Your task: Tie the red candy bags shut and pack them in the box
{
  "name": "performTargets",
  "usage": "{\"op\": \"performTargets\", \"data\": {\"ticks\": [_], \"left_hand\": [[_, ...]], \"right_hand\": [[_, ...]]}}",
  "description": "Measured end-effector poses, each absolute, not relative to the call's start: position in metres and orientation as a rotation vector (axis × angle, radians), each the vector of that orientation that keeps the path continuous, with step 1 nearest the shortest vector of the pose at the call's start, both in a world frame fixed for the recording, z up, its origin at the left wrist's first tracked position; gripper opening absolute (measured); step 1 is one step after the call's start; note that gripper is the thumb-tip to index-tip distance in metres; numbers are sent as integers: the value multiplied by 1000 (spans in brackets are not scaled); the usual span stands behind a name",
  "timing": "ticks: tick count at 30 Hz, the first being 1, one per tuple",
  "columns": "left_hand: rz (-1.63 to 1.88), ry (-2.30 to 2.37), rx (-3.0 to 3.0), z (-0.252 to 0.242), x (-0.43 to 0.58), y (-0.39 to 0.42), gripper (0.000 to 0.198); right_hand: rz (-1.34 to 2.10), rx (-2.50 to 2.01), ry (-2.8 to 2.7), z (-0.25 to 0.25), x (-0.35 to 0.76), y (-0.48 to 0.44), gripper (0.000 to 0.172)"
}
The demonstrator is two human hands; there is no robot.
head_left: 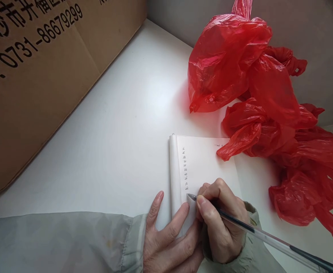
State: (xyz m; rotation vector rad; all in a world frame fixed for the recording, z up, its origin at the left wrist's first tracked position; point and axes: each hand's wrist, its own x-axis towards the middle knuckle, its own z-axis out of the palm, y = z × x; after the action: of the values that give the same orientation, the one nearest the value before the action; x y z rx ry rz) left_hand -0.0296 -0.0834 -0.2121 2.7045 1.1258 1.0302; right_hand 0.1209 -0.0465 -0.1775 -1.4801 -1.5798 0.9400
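My right hand [223, 220] is closed around a clear-barrelled pen [264, 237] with a dark grip. The pen's tip meets the page of a white notepad [206, 163], just below a column of small handwritten numbers along the page's left side. My left hand [172, 242] lies with its fingers spread over the lower left of the notepad, its thumb on the white table [106, 151] beside the pad. The left hand's lower fingers are partly hidden behind the right hand.
A large cardboard box [49, 83] with black printing stands at the upper left. Several red plastic bags [229, 60] are heaped along the right side, and one overlaps the notepad's upper right corner. A grey wall [169, 22] rises behind the table.
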Motion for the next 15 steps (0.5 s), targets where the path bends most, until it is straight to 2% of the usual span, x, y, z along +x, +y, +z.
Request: {"op": "performTargets", "data": {"ticks": [15], "left_hand": [[990,1104,2796,-215,-34,-80,25]], "right_hand": [[924,-1487,-1585,-178,120,-46,22]]}}
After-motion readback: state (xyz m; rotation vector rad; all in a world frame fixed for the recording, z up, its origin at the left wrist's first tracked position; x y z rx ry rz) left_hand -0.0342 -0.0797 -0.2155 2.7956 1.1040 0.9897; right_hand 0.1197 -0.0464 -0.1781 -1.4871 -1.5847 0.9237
